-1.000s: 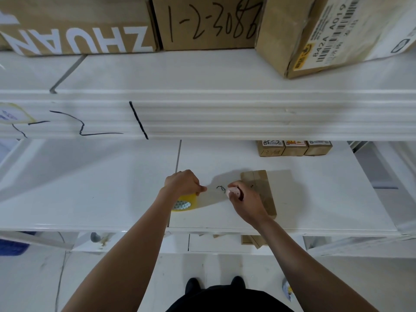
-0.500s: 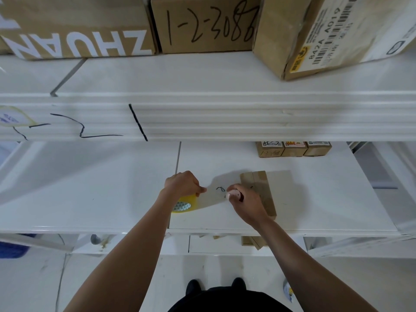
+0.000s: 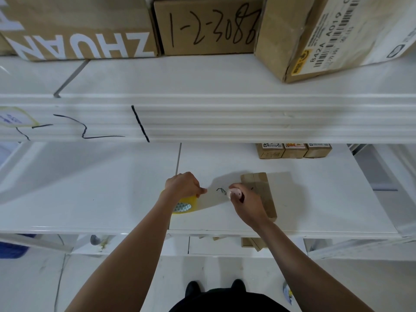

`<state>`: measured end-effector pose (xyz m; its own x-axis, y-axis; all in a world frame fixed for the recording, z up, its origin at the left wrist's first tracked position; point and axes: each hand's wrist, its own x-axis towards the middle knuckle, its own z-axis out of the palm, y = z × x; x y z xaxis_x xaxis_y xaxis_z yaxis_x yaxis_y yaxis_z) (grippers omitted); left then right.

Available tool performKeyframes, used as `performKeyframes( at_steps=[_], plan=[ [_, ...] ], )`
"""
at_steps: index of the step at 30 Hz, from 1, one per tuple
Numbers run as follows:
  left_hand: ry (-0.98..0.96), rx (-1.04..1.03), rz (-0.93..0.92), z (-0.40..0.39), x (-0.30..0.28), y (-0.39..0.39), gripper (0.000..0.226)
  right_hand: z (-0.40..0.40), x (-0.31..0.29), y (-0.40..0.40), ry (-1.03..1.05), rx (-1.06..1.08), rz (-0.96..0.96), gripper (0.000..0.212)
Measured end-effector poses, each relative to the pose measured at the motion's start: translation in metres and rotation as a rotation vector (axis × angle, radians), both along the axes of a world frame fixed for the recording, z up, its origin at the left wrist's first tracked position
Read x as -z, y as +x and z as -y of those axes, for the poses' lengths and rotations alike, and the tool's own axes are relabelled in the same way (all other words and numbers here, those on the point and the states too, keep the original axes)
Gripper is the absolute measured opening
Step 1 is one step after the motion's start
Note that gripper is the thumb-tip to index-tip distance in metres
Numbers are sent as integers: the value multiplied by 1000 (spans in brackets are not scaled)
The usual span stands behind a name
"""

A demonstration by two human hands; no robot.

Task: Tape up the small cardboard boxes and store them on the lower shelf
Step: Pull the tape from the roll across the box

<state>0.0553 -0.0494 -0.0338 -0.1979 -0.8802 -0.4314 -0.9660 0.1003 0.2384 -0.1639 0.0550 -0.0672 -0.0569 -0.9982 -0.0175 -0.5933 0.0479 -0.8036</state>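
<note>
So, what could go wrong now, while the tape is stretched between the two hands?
The stretched tape strip hangs free between the left hand and the right hand, so it may twist or stick to the shelf. The small pink cutter works near fingers. The small cardboard box is unheld and may shift.

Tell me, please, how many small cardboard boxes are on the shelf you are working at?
4: three side by side at the back right, one by the right hand. The beam above may hide more.

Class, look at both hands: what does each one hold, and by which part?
Left hand grips the yellow tape roll from above. Right hand holds a small pinkish object in its fingers; what it is cannot be told.
</note>
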Motion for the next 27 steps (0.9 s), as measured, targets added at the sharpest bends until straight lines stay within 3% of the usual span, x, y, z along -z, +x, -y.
performKeyframes(
  at_steps=[6, 14, 27],
  plan=[
    [-1, 1, 3, 0, -1, 0, 42, 2, 2, 0, -3, -9, -15, 29],
    [3, 2, -2, 0, 0, 0, 43, 5, 6, 1, 28, -48, -9, 12],
    [10, -5, -11, 1, 0, 1, 42, 4, 2, 0, 33, -24, 61, 13]
  ],
)
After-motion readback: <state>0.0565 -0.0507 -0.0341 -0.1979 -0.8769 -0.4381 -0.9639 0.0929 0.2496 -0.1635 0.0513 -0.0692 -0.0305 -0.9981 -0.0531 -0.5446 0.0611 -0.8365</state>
